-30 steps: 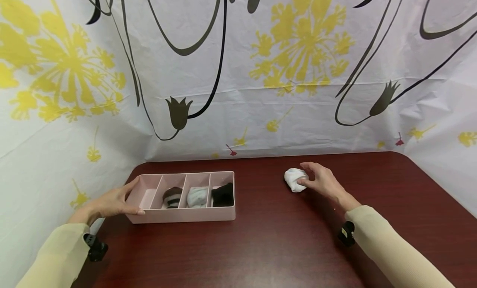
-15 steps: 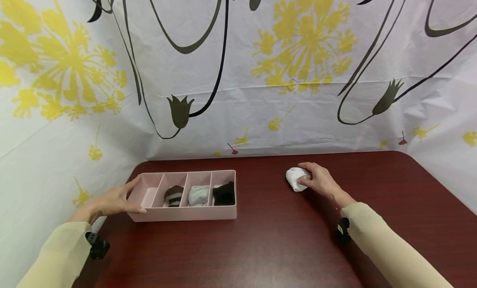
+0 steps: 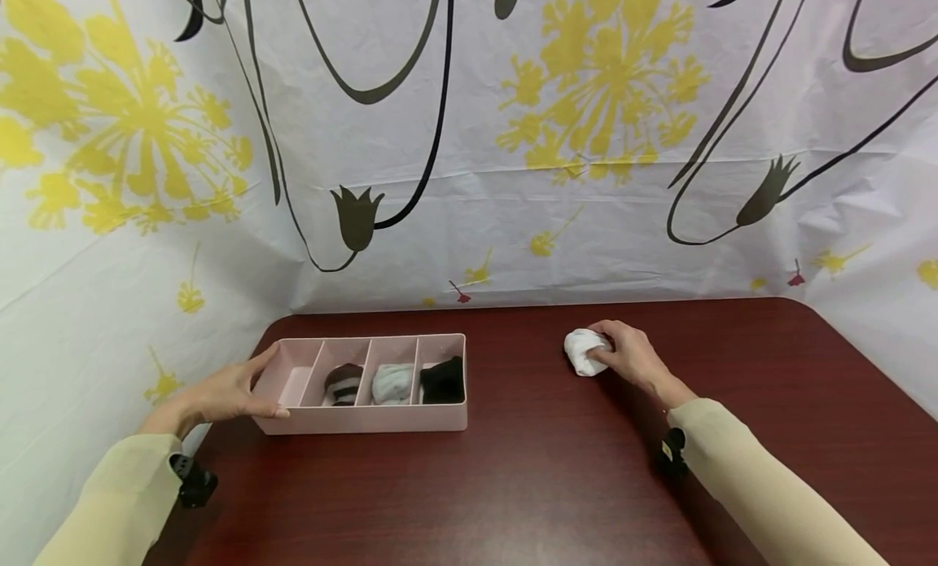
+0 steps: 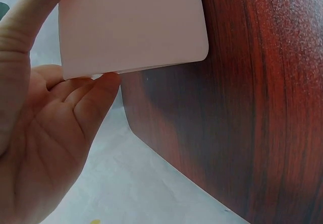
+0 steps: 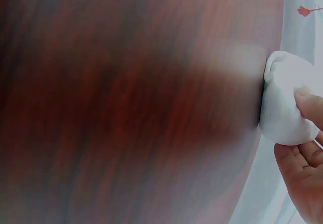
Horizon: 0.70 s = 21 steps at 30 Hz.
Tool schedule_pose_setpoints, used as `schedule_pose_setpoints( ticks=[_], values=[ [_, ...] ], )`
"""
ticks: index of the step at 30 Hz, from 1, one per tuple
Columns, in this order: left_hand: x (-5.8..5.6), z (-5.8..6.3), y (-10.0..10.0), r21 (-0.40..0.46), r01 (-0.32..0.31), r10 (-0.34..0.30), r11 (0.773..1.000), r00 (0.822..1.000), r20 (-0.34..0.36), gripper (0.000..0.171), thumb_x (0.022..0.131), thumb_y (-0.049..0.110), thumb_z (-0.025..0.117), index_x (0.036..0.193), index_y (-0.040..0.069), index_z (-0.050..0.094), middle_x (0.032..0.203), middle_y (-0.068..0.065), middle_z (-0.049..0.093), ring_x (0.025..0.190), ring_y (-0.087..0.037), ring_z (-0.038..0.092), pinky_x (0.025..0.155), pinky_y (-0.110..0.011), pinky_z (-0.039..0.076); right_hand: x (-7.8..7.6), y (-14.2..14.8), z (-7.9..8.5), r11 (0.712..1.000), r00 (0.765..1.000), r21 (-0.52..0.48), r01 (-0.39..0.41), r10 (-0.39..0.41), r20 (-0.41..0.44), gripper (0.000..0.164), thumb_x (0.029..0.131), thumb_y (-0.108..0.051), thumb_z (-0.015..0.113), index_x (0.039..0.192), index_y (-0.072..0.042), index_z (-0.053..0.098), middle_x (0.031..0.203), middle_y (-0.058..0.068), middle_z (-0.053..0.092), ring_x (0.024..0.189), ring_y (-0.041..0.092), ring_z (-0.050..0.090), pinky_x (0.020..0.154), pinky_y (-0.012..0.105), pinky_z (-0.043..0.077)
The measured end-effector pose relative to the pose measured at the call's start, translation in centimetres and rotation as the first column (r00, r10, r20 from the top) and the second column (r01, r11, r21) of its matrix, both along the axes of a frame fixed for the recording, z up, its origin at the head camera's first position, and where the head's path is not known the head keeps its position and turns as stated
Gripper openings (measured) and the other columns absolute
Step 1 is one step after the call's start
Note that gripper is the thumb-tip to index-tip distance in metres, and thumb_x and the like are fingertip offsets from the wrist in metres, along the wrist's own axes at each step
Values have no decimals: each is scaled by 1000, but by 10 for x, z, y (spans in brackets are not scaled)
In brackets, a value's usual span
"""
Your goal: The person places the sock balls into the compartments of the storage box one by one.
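My left hand (image 3: pixel 223 399) holds the left end of a pink divided box (image 3: pixel 374 420), thumb along the front wall and fingers at the back corner. In the left wrist view the box's end wall (image 4: pixel 133 27) stands between thumb and fingers. Inside are a brown striped rolled sock (image 3: pixel 342 385), a light grey one (image 3: pixel 392 384) and a black one (image 3: pixel 442 381), each in its own compartment; the leftmost compartment is bare. At the right, my right hand (image 3: pixel 636 357) pinches a white rolled sock (image 3: pixel 580 353) on the table. In the right wrist view the thumb presses this white bundle (image 5: pixel 283 110).
The dark red wooden table (image 3: pixel 513 476) has rounded far corners. Behind it and along the left hangs a white cloth (image 3: pixel 469 142) with yellow and grey flower prints. The box stands at the table's left edge.
The right hand's fingers have drawn in closer on the white rolled sock, which stays about where it was. The left hand keeps its hold on the box; the head view has shifted slightly.
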<state>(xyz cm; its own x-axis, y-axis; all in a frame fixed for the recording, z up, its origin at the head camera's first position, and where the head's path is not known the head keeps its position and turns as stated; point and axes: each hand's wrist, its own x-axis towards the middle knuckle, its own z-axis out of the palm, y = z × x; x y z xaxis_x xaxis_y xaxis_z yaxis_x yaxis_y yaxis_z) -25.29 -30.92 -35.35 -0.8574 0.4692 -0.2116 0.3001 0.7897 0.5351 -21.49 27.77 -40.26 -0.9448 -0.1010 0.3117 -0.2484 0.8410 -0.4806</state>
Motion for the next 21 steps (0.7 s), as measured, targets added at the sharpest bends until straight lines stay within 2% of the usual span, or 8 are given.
schedule_pose_setpoints(
  ticks=[7, 12, 17, 21],
  values=[
    [1, 0, 0, 1, 2, -2, 1000, 1000, 0, 117, 77, 39, 81, 154, -7, 6, 148, -42, 29, 128, -47, 42, 96, -56, 42, 1, -3, -1, 1000, 1000, -19, 16, -16, 6, 28, 83, -5, 74, 110, 1, 67, 103, 19, 68, 87, 27, 60, 73, 37, 46],
    [1, 0, 0, 5, -1, 1, 1000, 1000, 5, 117, 77, 39, 81, 154, -6, 6, 149, -42, 27, 130, -48, 41, 97, -57, 42, 1, -8, 1, 1000, 1000, -29, 10, -11, -29, 27, 82, -4, 75, 108, 1, 68, 101, 18, 69, 87, 26, 60, 73, 36, 46],
    [1, 0, 0, 14, -3, 3, 1000, 1000, 17, 117, 77, 38, 81, 155, -5, 4, 150, -41, 26, 131, -49, 39, 97, -57, 42, 0, -20, 8, 999, 997, -46, -14, 11, -78, 28, 79, -2, 77, 106, 0, 69, 99, 16, 70, 87, 25, 61, 73, 32, 47],
    [2, 1, 1, 27, -17, 16, 999, 999, 32, 118, 76, 38, 81, 155, -4, 4, 150, -41, 28, 126, -44, 43, 95, -52, 44, 0, -35, 16, 996, 995, -76, -47, 40, -91, 28, 80, -2, 77, 106, 1, 69, 100, 16, 70, 87, 24, 62, 72, 31, 48]
  ],
)
